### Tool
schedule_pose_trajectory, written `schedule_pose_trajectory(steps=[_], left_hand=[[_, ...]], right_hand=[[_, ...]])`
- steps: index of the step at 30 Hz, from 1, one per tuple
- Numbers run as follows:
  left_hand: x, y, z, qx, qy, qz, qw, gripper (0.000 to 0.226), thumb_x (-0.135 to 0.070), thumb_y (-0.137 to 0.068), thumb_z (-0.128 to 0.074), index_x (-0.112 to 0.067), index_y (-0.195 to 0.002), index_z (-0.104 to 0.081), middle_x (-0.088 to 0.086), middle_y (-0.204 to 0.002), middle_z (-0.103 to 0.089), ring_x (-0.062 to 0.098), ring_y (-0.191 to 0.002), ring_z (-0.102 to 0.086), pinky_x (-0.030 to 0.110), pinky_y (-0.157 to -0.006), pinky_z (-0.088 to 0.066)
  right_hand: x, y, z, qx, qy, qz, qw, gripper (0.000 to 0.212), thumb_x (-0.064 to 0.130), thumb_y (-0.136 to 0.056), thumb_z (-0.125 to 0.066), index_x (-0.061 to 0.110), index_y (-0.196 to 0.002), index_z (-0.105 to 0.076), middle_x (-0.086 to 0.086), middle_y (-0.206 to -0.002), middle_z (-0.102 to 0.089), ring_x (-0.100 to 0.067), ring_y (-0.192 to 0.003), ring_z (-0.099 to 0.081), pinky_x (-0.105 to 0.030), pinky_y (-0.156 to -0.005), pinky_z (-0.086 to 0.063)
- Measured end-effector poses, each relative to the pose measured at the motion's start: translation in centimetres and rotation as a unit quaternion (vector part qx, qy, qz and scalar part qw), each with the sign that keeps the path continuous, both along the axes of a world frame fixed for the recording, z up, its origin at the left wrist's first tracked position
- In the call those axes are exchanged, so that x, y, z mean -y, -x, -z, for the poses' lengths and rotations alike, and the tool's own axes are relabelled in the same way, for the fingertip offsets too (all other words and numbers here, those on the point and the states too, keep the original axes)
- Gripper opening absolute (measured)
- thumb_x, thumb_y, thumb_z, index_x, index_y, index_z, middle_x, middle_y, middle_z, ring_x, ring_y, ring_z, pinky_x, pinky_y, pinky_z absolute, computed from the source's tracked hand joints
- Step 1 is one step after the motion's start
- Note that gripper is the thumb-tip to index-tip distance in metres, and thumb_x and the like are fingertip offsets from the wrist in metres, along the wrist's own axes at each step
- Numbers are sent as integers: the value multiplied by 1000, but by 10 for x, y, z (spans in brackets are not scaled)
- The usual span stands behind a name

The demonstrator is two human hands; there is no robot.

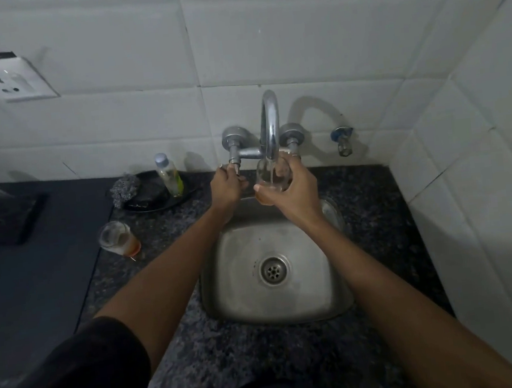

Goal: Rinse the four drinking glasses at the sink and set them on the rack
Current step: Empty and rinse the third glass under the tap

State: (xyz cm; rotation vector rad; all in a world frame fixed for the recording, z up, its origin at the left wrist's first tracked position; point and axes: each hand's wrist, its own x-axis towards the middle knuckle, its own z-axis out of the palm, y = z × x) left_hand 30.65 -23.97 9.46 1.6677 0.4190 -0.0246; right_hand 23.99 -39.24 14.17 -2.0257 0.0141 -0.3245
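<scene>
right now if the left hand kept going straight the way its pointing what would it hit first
The left hand already grips the left tap handle, so it would first press into that. Beyond it come the valve body and the tiled wall, as far as one view shows.

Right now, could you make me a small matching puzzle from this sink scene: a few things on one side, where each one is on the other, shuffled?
Things:
1. glass under the spout
2. glass with orange dregs
3. tap handle
4. steel scrubber

Places:
A. on the dark dish beside the soap bottle
B. in the right hand
C. in the left hand
D. on the counter, left of the sink

Pairs: 1-B, 2-D, 3-C, 4-A
</scene>
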Motion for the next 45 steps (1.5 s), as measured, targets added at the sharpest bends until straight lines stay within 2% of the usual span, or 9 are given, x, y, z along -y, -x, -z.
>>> schedule_pose_trajectory(steps=[5, 9, 15, 20, 23, 29, 34, 39, 45], left_hand=[[6, 7, -14, -129, 203, 15, 970, 37, -46, -108, -43, -13, -105, -60, 20, -102, -73, 29, -73, -72, 43, -64, -61], [23, 26, -22, -204, 357, 145, 900, 36, -40, -102, -50, -11, -103, -71, 7, -103, -70, 21, -90, -69, 37, -80, -56], [31, 27, -28, -119, 370, 91, 917, 26, -26, -102, -49, -10, -97, -69, 5, -84, -70, 17, -72, -68, 31, -66, -54], [30, 19, -21, -49, 362, 16, 931, 38, -37, -79, -73, -8, -104, -71, 17, -102, -74, 28, -85, -70, 39, -72, -59], [25, 21, -27, -23, 380, 47, 923, 24, -31, -96, -60, -10, -88, -69, 11, -86, -71, 25, -79, -68, 39, -79, -55], [21, 20, -39, -104, 334, 128, 928, 33, -36, -104, -50, -10, -103, -70, 8, -88, -74, 20, -75, -71, 34, -64, -60], [33, 28, -38, -114, 359, 72, 924, 32, -26, -101, -47, -11, -87, -70, 6, -82, -67, 19, -70, -65, 29, -62, -53], [23, 20, -30, -162, 306, 111, 931, 39, -39, -103, -47, -9, -109, -71, 9, -90, -71, 24, -77, -69, 34, -66, -55], [26, 28, -32, -139, 349, 50, 925, 36, -32, -104, -48, -1, -102, -67, 16, -91, -71, 28, -80, -71, 39, -73, -59]], right_hand=[[-1, 5, -5, 16, -9, -11, 1000, 60, 26, -70, -96, 23, -121, -63, 14, -99, -69, 6, -91, -66, -11, -79, -51], [3, 5, -6, 16, 30, -55, 998, 65, 30, -73, -94, 18, -129, -63, 6, -114, -71, -2, -104, -67, -20, -90, -55], [41, 7, 4, 236, 435, -157, 855, 31, 30, -104, -58, 7, -122, -67, -11, -125, -64, -29, -116, -60, -39, -101, -44], [28, 1, -12, -17, 137, -204, 969, 28, 26, -106, -54, 11, -121, -71, -5, -117, -70, -19, -107, -68, -35, -92, -54], [11, 0, -28, -159, -14, -204, 966, 29, 25, -109, -52, 12, -128, -70, -8, -118, -72, -24, -99, -72, -39, -75, -64], [45, -11, -25, 98, 423, -299, 850, 31, 15, -97, -58, 11, -127, -67, -10, -129, -68, -28, -119, -63, -45, -93, -58], [22, 0, -18, -30, 211, -243, 946, 26, 25, -108, -52, 6, -108, -69, -14, -100, -73, -26, -84, -69, -44, -74, -59], [34, -9, -14, 54, 472, -302, 826, 27, 23, -100, -53, 18, -124, -64, -5, -127, -64, -24, -111, -64, -42, -85, -57], [10, -3, -16, -23, 265, -290, 919, 27, 25, -107, -52, 18, -127, -68, -7, -112, -71, -23, -94, -71, -37, -74, -61]])
